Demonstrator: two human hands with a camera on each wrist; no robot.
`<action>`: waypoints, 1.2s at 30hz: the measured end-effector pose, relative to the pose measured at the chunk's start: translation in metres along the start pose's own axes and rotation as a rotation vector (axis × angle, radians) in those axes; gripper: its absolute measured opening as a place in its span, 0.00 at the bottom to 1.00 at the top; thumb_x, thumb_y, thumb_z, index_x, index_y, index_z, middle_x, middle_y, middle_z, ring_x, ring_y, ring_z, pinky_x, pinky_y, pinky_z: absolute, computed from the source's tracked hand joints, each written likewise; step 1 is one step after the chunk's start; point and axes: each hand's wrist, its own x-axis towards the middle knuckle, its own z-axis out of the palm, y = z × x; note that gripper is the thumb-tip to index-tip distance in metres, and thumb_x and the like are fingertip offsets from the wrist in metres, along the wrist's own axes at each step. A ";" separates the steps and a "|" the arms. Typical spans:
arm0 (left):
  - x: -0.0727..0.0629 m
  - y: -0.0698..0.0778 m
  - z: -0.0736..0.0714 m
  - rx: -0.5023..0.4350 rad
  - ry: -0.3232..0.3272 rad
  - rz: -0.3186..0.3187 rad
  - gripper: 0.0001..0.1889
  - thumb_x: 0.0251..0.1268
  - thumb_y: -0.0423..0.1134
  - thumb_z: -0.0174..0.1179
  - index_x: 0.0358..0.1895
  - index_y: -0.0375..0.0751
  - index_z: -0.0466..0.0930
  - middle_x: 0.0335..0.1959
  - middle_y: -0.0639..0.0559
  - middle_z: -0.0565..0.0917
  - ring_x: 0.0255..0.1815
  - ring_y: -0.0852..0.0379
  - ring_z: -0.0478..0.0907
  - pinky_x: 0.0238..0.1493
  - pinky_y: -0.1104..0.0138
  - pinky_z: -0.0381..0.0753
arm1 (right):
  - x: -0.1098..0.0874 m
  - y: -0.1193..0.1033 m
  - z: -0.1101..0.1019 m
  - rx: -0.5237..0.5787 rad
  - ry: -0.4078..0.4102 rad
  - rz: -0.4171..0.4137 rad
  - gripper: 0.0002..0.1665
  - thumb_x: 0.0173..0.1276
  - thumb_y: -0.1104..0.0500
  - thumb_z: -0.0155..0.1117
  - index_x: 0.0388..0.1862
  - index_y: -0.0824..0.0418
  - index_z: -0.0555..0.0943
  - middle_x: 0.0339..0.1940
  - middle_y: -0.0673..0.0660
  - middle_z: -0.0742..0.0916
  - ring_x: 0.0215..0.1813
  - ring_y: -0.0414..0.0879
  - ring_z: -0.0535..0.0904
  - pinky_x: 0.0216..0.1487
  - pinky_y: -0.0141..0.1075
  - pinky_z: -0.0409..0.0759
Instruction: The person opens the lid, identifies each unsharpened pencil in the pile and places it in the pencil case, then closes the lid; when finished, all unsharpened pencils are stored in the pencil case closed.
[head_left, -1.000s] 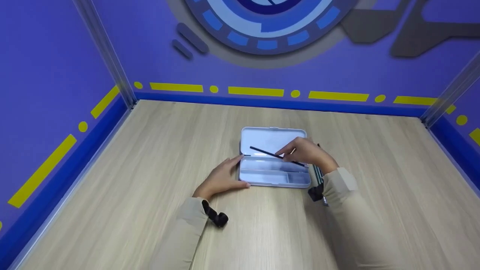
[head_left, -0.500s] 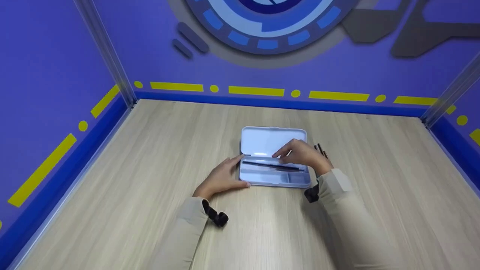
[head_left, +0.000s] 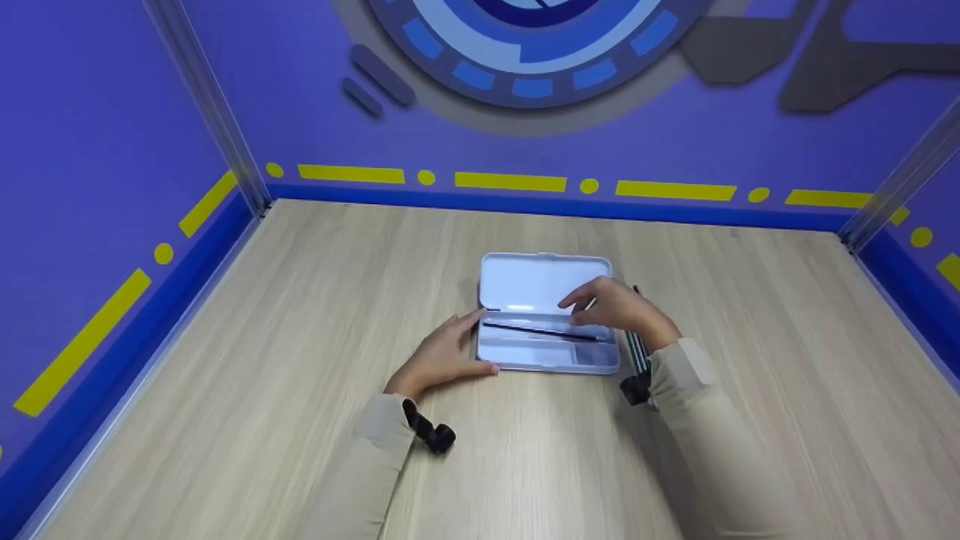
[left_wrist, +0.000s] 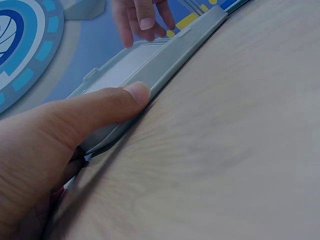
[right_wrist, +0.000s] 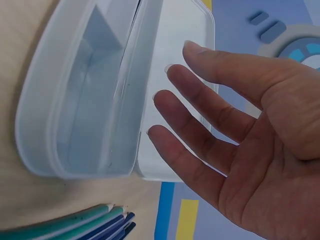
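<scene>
A white pencil case [head_left: 525, 279] lies with its lid folded back. Its left end is gripped by my left hand [head_left: 441, 355], thumb along the front edge and fingers at the hinge side; in the left wrist view the thumb [left_wrist: 100, 106] presses on the front wall, the other fingers mostly hidden. In the rear long compartment lies a slim black pencil [head_left: 536, 330], slightly slanted. Over the right part of the case hovers my right hand [head_left: 621, 310], fingers spread and loosely bent. The right wrist view shows nothing in that hand [right_wrist: 240, 125].
Several green and dark blue pencils [right_wrist: 75, 223] lie side by side on the table just right of the case, partly hidden under the right wrist in the head view. A small divider [right_wrist: 102, 27] splits the front compartment. Blue panels [head_left: 525, 150] close off the table's back and sides.
My right hand has lowered the black pencil into the rear compartment, let it go, and drawn back slightly up and right. The left hand has stayed on the case.
</scene>
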 end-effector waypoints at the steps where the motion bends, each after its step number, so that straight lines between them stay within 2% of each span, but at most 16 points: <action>1: 0.000 0.000 0.000 -0.001 0.001 0.001 0.54 0.42 0.61 0.73 0.75 0.54 0.56 0.75 0.50 0.61 0.76 0.39 0.52 0.74 0.46 0.55 | -0.001 0.001 -0.001 0.000 0.005 -0.003 0.16 0.63 0.65 0.66 0.51 0.61 0.85 0.49 0.62 0.87 0.48 0.52 0.82 0.56 0.50 0.80; 7: 0.001 -0.001 0.000 0.001 -0.003 -0.005 0.53 0.43 0.61 0.73 0.75 0.54 0.56 0.75 0.51 0.61 0.76 0.39 0.51 0.74 0.47 0.54 | -0.008 0.014 -0.006 0.001 0.042 -0.029 0.16 0.62 0.66 0.66 0.50 0.65 0.84 0.49 0.64 0.87 0.49 0.55 0.82 0.53 0.50 0.81; 15: 0.001 0.001 -0.001 0.008 -0.003 -0.005 0.53 0.43 0.60 0.73 0.75 0.54 0.56 0.75 0.51 0.61 0.76 0.38 0.50 0.75 0.47 0.54 | -0.020 0.034 -0.014 0.016 0.077 -0.008 0.16 0.63 0.66 0.65 0.51 0.68 0.83 0.47 0.65 0.87 0.46 0.54 0.82 0.50 0.48 0.83; 21: 0.001 0.001 -0.001 0.001 -0.003 -0.004 0.53 0.43 0.59 0.73 0.75 0.53 0.57 0.75 0.50 0.61 0.76 0.38 0.50 0.74 0.47 0.54 | -0.029 0.048 -0.020 0.010 0.100 0.041 0.18 0.64 0.65 0.64 0.52 0.68 0.82 0.44 0.64 0.87 0.43 0.52 0.81 0.50 0.48 0.82; 29: 0.000 0.002 0.000 0.006 -0.007 -0.028 0.53 0.43 0.60 0.73 0.75 0.54 0.56 0.75 0.50 0.60 0.77 0.40 0.49 0.75 0.47 0.53 | -0.045 0.067 -0.028 0.031 0.121 0.091 0.21 0.65 0.64 0.63 0.57 0.69 0.79 0.49 0.68 0.85 0.46 0.54 0.81 0.47 0.47 0.82; 36: 0.002 0.001 0.000 0.009 -0.003 -0.003 0.53 0.43 0.59 0.74 0.75 0.52 0.57 0.74 0.50 0.62 0.76 0.39 0.53 0.74 0.48 0.56 | -0.056 0.082 -0.031 0.041 0.105 0.163 0.25 0.64 0.63 0.64 0.59 0.70 0.77 0.50 0.71 0.83 0.44 0.52 0.80 0.44 0.43 0.82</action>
